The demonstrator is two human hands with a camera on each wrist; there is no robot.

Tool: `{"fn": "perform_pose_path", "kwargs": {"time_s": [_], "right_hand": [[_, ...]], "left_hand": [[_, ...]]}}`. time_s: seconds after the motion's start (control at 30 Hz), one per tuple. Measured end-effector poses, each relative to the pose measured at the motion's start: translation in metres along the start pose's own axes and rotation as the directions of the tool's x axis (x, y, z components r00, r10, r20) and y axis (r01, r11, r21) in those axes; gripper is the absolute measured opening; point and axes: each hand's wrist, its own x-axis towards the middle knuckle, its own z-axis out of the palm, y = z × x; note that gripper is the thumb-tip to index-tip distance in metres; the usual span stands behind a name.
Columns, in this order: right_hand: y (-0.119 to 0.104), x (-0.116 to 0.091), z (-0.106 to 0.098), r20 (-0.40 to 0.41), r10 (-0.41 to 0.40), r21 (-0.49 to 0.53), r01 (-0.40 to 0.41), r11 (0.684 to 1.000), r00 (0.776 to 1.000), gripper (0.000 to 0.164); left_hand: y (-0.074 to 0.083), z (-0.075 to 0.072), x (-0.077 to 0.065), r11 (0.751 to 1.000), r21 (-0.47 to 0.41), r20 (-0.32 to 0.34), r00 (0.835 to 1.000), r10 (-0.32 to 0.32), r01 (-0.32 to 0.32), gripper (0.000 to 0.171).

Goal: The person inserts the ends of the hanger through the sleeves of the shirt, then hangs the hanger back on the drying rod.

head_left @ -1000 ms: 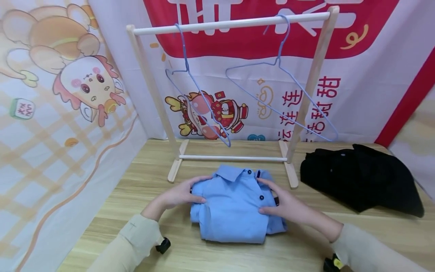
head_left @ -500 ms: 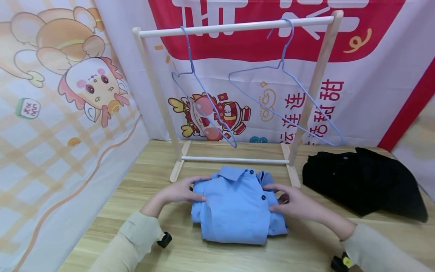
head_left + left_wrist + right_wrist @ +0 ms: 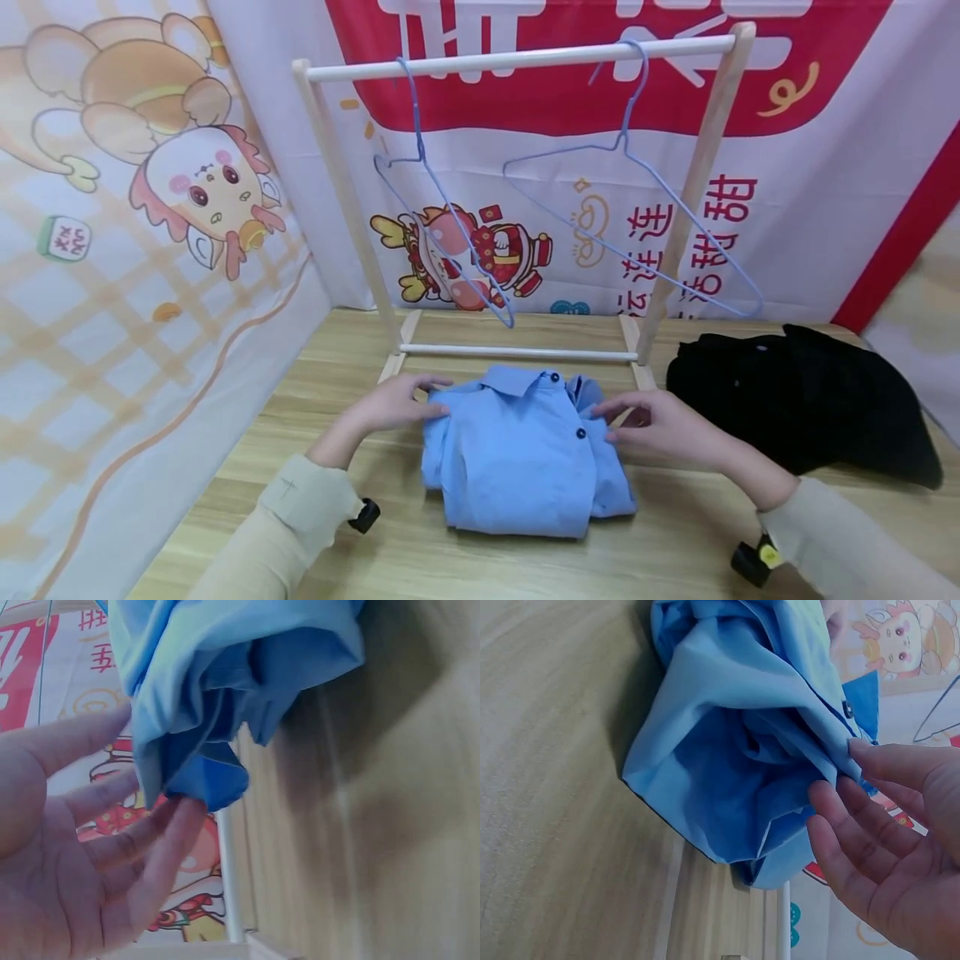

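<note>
A light blue shirt (image 3: 517,467), folded into a bundle with its collar and dark buttons on top, lies on the wooden table (image 3: 405,567). At its left side is my left hand (image 3: 393,406); the left wrist view shows that hand's fingers (image 3: 161,862) fairly straight, some touching the hanging cloth, the thumb close to the fold. My right hand (image 3: 667,429) is at the shirt's right side. Seen from the right wrist, its thumb and fingertips (image 3: 829,796) pinch the edge of an open fold. Some left fingertips are hidden behind cloth.
Behind the shirt stands a wooden rack (image 3: 517,60) with two blue wire hangers (image 3: 420,158) on its white bar. A black garment (image 3: 802,408) lies at the right. Printed cloth (image 3: 585,225) hangs behind the rack and along the left.
My right hand has shifted right, from the top of the shirt to its right edge. My left hand has risen slightly and drawn back to the shirt's upper left side. The shirt stays in place.
</note>
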Motion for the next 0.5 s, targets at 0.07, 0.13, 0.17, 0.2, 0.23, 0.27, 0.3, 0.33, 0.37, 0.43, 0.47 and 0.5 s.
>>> {"fn": "perform_pose_path", "kwargs": {"time_s": [0.07, 0.13, 0.17, 0.2, 0.23, 0.27, 0.3, 0.33, 0.37, 0.43, 0.47, 0.5], "right_hand": [[0.001, 0.001, -0.003, -0.01, 0.013, -0.018, -0.014, 1.0, 1.0, 0.027], [0.002, 0.002, -0.005, -0.027, 0.016, -0.036, -0.017, 0.999, 1.0, 0.025], [0.002, 0.003, -0.006, -0.038, 0.009, -0.044, -0.011, 0.999, 0.999, 0.024], [0.002, 0.004, -0.007, -0.052, 0.006, -0.048, -0.008, 0.999, 0.999, 0.024], [0.003, 0.005, -0.009, -0.067, 0.001, -0.051, -0.004, 0.999, 0.998, 0.023], [0.003, 0.006, -0.009, -0.082, -0.006, -0.055, 0.002, 0.998, 0.997, 0.022], [0.004, 0.007, -0.01, -0.092, -0.014, -0.055, 0.009, 0.998, 0.996, 0.023], [0.005, 0.008, -0.011, -0.099, -0.022, -0.052, 0.017, 0.999, 0.995, 0.023], [0.005, 0.01, -0.011, -0.104, -0.021, -0.048, 0.016, 0.999, 0.994, 0.023], [0.007, 0.014, -0.011, -0.111, -0.023, -0.046, 0.018, 0.999, 0.994, 0.024], [0.008, 0.016, -0.011, -0.116, -0.023, -0.05, 0.017, 0.999, 0.993, 0.025], [0.009, 0.017, -0.011, -0.12, -0.02, -0.052, 0.013, 0.999, 0.993, 0.025]], "left_hand": [[0.003, -0.002, 0.002, 0.998, 0.035, -0.025, 0.998, -0.052, 0.053, 0.047], [0.007, -0.004, 0.005, 0.994, 0.062, -0.054, 0.995, -0.088, 0.091, 0.043], [0.008, -0.005, 0.006, 0.993, 0.068, -0.068, 0.993, -0.095, 0.1, 0.042], [0.011, -0.006, 0.008, 0.992, 0.068, -0.082, 0.992, -0.097, 0.102, 0.04], [0.013, -0.006, 0.01, 0.993, 0.061, -0.095, 0.991, -0.092, 0.098, 0.038], [0.016, -0.006, 0.012, 0.995, 0.056, -0.105, 0.991, -0.08, 0.086, 0.037], [0.019, -0.007, 0.015, 0.996, 0.051, -0.113, 0.991, -0.067, 0.073, 0.036], [0.023, -0.006, 0.017, 0.997, 0.043, -0.12, 0.991, -0.053, 0.058, 0.036], [0.026, -0.006, 0.019, 0.998, 0.034, -0.126, 0.991, -0.041, 0.045, 0.036], [0.033, -0.004, 0.022, 1.0, 0.019, -0.133, 0.991, -0.019, 0.022, 0.036], [0.035, -0.003, 0.024, 1.0, 0.013, -0.133, 0.991, -0.013, 0.015, 0.036], [0.038, -0.001, 0.026, 1.0, 0.009, -0.133, 0.991, -0.004, 0.005, 0.037]]}}
